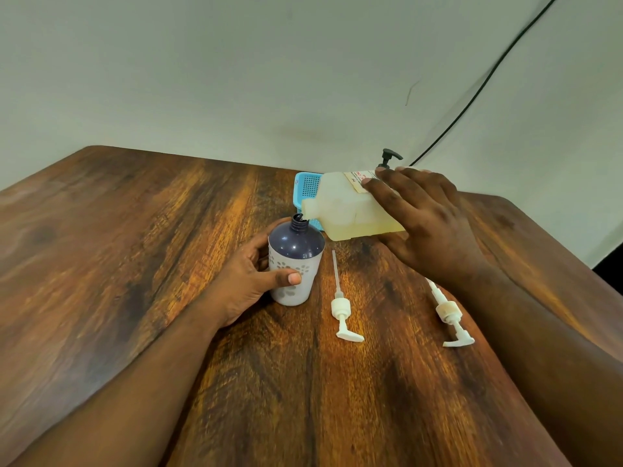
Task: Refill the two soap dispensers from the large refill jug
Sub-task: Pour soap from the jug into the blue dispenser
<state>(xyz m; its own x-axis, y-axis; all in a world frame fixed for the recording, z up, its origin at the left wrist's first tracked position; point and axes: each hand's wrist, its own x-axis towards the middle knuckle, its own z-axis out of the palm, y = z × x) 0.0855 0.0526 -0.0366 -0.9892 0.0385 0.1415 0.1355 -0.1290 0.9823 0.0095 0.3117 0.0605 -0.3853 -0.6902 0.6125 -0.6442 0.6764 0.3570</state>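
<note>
Beside the dispenser, two pumps lie loose.

Navy-topped dispenser with grey flower print, pale yellow jug, blue basket, white pumps.

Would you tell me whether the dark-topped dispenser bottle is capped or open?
Open: dark-topped dispenser bottle shows a bare threaded neck; two white pumps lie on the table.

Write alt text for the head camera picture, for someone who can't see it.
The right hand tips a translucent plastic refill jug of yellowish soap so its spout meets the open neck of a dark-blue-topped white dispenser bottle, which the left hand grips on a brown wooden table. Two white pump heads lie beside it; a blue plastic basket sits behind.
</note>
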